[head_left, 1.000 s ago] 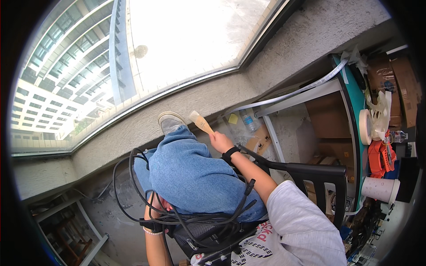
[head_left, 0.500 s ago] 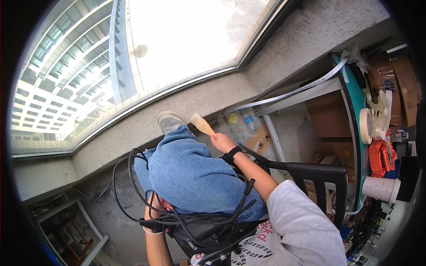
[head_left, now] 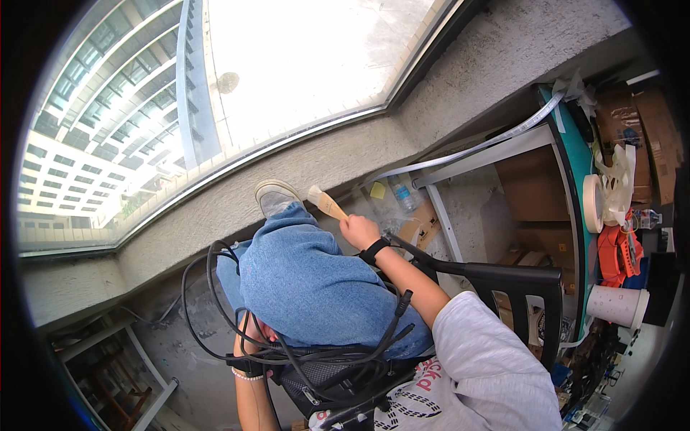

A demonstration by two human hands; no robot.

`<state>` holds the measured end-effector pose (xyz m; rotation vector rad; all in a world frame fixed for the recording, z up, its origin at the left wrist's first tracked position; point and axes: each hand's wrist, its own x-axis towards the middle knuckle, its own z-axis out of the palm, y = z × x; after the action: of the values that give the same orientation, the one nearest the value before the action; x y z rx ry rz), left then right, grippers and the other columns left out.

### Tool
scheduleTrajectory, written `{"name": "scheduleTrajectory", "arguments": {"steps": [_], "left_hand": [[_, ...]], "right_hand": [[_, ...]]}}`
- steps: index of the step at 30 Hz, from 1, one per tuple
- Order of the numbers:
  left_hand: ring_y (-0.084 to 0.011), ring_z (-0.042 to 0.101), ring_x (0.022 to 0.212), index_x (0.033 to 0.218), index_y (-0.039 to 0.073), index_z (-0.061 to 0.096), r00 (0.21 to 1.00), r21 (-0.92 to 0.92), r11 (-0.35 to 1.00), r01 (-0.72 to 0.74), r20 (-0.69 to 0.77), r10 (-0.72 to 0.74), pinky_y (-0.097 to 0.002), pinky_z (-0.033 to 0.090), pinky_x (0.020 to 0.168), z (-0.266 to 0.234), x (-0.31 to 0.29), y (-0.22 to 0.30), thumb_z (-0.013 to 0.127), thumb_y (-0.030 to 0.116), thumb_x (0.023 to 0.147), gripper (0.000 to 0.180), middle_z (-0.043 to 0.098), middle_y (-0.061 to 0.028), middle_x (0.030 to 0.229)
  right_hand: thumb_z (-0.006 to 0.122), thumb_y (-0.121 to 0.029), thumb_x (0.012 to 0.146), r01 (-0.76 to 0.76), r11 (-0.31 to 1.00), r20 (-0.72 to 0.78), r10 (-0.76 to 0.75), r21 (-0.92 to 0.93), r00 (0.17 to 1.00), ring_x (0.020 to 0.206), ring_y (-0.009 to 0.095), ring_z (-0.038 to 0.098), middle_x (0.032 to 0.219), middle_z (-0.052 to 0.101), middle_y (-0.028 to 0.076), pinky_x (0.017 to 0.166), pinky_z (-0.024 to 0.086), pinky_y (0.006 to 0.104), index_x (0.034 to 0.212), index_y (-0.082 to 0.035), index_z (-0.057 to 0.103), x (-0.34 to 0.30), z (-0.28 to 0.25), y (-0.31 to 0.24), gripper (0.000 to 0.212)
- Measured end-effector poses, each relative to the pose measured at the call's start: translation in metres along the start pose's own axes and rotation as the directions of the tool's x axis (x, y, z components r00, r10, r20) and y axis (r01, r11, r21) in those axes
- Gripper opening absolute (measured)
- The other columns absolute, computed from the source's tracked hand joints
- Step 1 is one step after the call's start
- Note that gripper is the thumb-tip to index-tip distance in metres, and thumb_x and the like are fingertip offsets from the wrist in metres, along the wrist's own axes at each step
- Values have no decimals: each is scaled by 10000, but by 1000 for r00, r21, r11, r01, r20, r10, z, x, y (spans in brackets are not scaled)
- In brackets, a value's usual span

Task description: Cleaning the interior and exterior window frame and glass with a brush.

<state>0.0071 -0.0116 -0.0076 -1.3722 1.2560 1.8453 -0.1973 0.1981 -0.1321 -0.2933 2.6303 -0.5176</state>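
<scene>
Below the bright window (head_left: pixel 244 93) lie a rough ledge (head_left: pixel 208 210) and grey floor (head_left: pixel 176 359); right of it, a teal surface (head_left: pixel 573 154).

A head-worn fisheye looks down — close over the jeans (head_left: pixel 309 280).

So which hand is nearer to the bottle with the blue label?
Right: the right hand, holding a flat brush, is just left of and below the bottle in view; the left hand, partly hidden by cables, is much farther.
</scene>
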Motion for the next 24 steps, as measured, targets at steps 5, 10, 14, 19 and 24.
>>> {"name": "scheduleTrajectory", "arguments": {"steps": [5,10,14,19,24], "left_hand": [[-153,503,353,621,0,522,1000,8,1000,-1,-20,1,-209,395,305,1,-3,2,381,362,827,440,523,-80,466],[-152,505,357,622,4,523,1000,18,1000,-6,-19,6,-208,389,303,5,-6,5,381,373,825,445,522,-76,465],[-150,502,354,621,5,523,997,27,997,-72,21,72,-207,386,302,0,-3,-1,378,395,823,463,523,-74,466],[-161,515,361,643,-6,527,998,23,998,-63,17,62,-212,410,311,-2,-1,-2,363,428,825,498,531,-79,478],[-164,520,365,654,-9,528,1000,38,999,-13,-9,13,-211,418,312,-1,1,-2,358,427,828,499,536,-83,487]], "right_hand": [[379,-305,771,6,1000,17,-7,17,1000,641,366,550,680,567,199,598,439,443,716,-13,571,-1,-2,-2,354],[383,-302,764,22,1000,31,-22,14,999,640,366,549,678,567,199,598,438,440,702,-12,578,-1,-3,-1,355],[389,-304,761,29,1000,29,-29,13,999,641,366,549,678,565,202,598,439,437,697,-11,580,-1,-4,-3,356],[422,-304,739,109,993,-3,-109,47,994,594,349,555,635,564,190,562,446,431,652,-21,588,-3,-10,-10,339],[424,-319,744,95,995,-40,-94,34,995,590,351,545,632,559,186,549,436,434,639,-21,567,-3,-8,-8,347]]}}
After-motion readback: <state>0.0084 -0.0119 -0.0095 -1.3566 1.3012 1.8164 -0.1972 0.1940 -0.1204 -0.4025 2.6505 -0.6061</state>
